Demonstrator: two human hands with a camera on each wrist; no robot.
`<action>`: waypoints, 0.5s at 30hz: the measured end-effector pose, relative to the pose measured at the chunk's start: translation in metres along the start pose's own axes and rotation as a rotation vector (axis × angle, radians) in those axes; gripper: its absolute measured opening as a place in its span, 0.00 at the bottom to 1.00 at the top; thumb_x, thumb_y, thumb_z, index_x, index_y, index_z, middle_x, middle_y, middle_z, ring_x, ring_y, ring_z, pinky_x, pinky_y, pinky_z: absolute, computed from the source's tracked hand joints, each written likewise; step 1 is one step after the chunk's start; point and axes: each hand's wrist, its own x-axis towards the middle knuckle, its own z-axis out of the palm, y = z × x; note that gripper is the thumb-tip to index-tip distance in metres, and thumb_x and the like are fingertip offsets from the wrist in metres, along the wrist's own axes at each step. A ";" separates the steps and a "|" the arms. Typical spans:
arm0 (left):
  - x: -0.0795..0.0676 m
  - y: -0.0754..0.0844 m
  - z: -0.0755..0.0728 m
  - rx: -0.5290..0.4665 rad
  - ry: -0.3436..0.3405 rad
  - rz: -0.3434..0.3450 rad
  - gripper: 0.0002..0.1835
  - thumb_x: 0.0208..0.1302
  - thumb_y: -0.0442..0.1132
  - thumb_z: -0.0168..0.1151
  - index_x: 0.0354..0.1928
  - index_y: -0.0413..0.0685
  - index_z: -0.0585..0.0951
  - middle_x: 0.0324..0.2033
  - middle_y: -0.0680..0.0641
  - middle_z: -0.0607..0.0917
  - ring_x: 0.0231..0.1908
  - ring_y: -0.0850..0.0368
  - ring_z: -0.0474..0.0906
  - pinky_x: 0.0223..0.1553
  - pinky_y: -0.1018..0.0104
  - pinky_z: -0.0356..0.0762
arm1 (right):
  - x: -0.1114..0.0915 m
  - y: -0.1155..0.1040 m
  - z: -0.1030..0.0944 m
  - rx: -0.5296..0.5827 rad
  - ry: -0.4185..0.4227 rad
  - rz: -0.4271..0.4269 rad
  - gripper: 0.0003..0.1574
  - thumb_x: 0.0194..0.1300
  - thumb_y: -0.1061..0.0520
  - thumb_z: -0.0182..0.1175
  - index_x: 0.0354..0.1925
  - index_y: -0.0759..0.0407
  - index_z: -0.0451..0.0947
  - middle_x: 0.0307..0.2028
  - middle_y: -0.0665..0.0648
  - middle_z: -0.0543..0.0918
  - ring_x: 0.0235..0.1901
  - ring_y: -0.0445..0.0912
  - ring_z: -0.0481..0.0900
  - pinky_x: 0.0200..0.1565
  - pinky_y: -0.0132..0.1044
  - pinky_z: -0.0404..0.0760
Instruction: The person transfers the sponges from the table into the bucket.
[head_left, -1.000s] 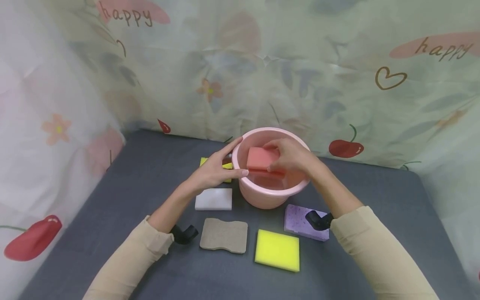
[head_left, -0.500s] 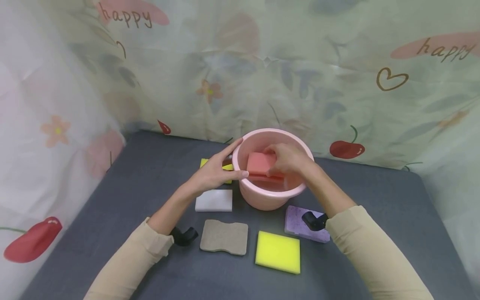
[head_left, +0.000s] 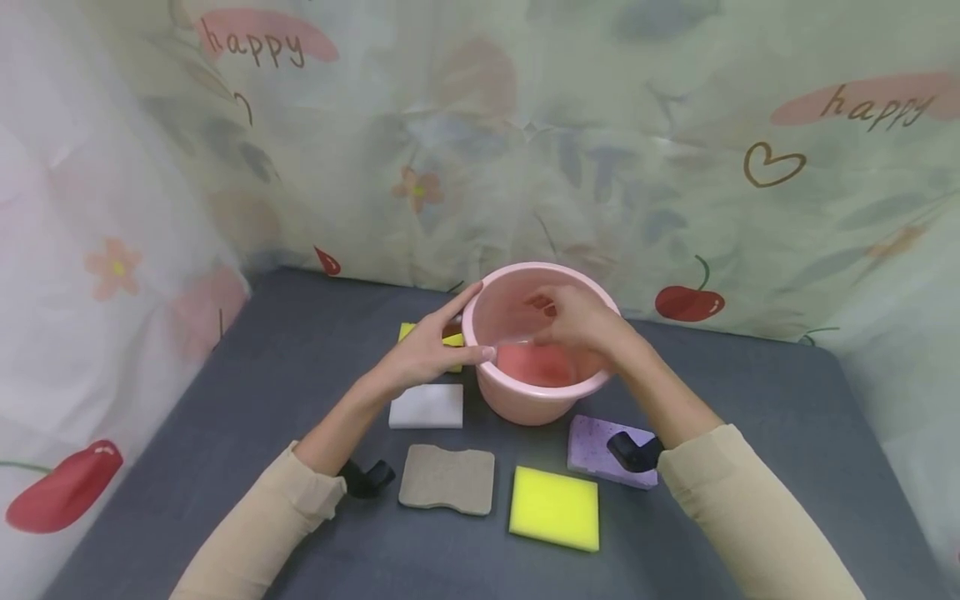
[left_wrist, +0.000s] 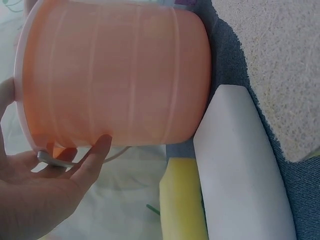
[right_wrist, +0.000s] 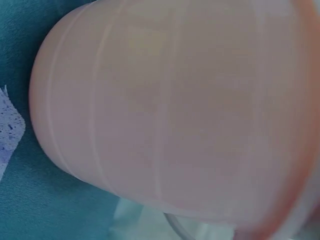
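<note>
A pink plastic bucket [head_left: 528,408] stands on the dark cloth. My left hand [head_left: 420,350] holds its left rim, thumb over the edge and the other fingers along the outside, close to the wire handle [left_wrist: 55,161] in the left wrist view. My right hand [head_left: 573,321] is inside the bucket, slightly blurred, with its fingers loosely bent and nothing seen between them. Below it, a pinkish-red sponge [head_left: 536,367] lies low in the bucket; how many pieces lie there is unclear. The right wrist view shows just the bucket's outer wall [right_wrist: 160,110], not the hand.
Around the bucket lie a white sponge [head_left: 426,407], a grey-beige wavy-edged sponge [head_left: 447,479], a yellow sponge [head_left: 555,508] and a purple sponge [head_left: 596,446]. A yellow piece [left_wrist: 182,200] lies behind the white one. A patterned curtain [head_left: 525,167] hangs behind the table.
My right hand has let go of the pink sponge, which has dropped from between its fingers to the bucket's bottom. My left hand has kept its place on the rim.
</note>
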 end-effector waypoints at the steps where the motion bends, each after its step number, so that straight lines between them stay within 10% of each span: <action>1: 0.000 0.000 0.000 -0.001 0.000 0.001 0.51 0.61 0.48 0.72 0.78 0.71 0.50 0.75 0.56 0.58 0.69 0.47 0.64 0.50 0.53 0.81 | -0.003 -0.001 -0.002 0.014 0.017 -0.018 0.36 0.52 0.61 0.73 0.60 0.67 0.76 0.55 0.65 0.81 0.56 0.59 0.78 0.59 0.51 0.75; 15: 0.002 0.001 -0.001 0.039 -0.008 0.014 0.51 0.61 0.50 0.71 0.79 0.70 0.48 0.74 0.55 0.59 0.67 0.48 0.67 0.50 0.54 0.81 | -0.036 -0.013 -0.024 0.167 0.024 -0.038 0.37 0.58 0.60 0.72 0.65 0.61 0.72 0.62 0.63 0.77 0.60 0.59 0.76 0.58 0.52 0.77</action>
